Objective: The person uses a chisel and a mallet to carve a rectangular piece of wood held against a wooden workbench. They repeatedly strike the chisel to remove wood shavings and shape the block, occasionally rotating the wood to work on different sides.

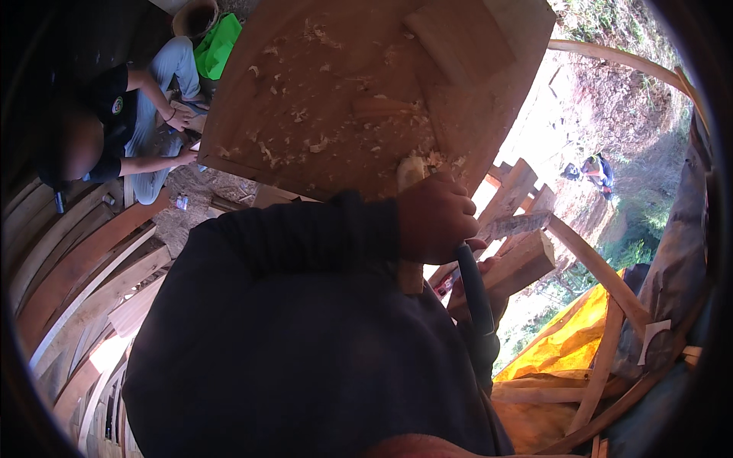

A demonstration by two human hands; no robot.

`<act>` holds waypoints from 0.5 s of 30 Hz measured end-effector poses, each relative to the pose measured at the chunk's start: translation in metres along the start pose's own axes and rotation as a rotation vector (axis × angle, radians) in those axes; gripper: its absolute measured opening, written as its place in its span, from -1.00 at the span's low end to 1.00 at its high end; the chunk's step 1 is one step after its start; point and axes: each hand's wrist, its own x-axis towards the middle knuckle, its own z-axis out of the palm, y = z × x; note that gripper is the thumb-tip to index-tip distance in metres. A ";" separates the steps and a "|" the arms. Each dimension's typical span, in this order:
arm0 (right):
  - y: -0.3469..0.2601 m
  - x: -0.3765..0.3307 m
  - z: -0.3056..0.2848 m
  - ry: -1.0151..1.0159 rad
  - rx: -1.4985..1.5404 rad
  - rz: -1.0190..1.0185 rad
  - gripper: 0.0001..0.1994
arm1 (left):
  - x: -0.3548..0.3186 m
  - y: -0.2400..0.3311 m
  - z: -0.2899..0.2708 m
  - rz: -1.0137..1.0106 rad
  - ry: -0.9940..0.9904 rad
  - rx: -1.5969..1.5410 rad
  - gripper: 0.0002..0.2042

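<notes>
My left hand [439, 217] is closed in a fist at the near edge of a broad wooden worktop [328, 91]. A pale wooden piece [411, 172] runs beneath my left wrist, its far end on the worktop. From under the fist a dark grey curved handle [477, 294] slants down to the right. What the fingers grip is hidden. Just right of the handle is my right hand [498, 301], mostly covered by it and in shadow, so its grip does not show. A thick squared timber [519, 267] lies next to it.
Curled shavings [317, 143] litter the worktop, and a flat board [458, 38] lies at its far side. A seated person [114, 122] works at the left, near stacked planks [84, 267]. Another person [599, 172] is far off on the bright slope. A yellow tarp [561, 332] hangs at lower right.
</notes>
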 end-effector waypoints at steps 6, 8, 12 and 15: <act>0.012 -0.002 0.029 0.060 0.399 0.038 -0.62 | -0.012 0.004 -0.002 -0.075 -0.007 -0.051 -0.65; 0.009 -0.002 0.030 -0.039 0.245 0.039 -0.61 | -0.014 0.005 -0.001 -0.043 0.003 -0.016 -0.66; 0.013 0.009 0.032 0.050 0.070 -0.107 -0.54 | -0.014 0.007 -0.005 0.036 0.100 0.039 -0.67; 0.010 -0.010 -0.026 0.056 0.426 -0.081 -0.50 | -0.015 0.006 -0.003 0.035 0.121 0.016 -0.67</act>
